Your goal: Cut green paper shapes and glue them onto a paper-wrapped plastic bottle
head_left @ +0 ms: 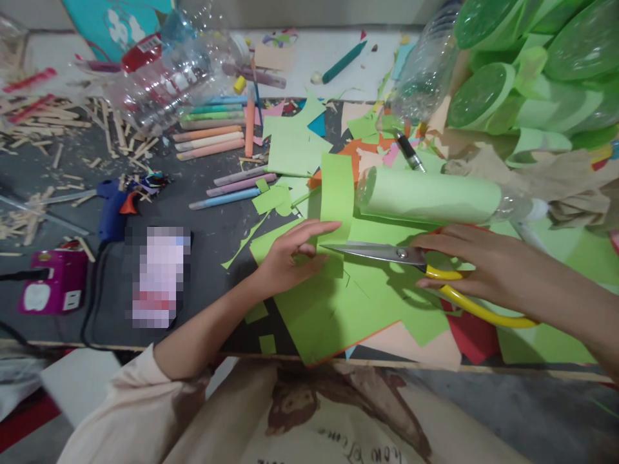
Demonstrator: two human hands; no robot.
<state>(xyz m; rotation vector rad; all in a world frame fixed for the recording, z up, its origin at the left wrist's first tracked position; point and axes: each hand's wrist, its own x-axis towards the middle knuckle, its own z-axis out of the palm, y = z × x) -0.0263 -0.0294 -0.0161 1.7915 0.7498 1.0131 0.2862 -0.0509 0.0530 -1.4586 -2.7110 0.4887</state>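
Above green paper, the right hand holds scissors.

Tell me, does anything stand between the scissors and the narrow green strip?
Nothing visible does: in this view the scissors in the right hand reach across the green strip. The left hand is close beside their tip.

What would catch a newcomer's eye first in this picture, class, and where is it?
Probably the big yellow-handled scissors in the right hand, their blades pointing at the green paper strip held in the left hand. Next might come the green-wrapped clear plastic containers piled at upper right, then the blue glue gun at left.
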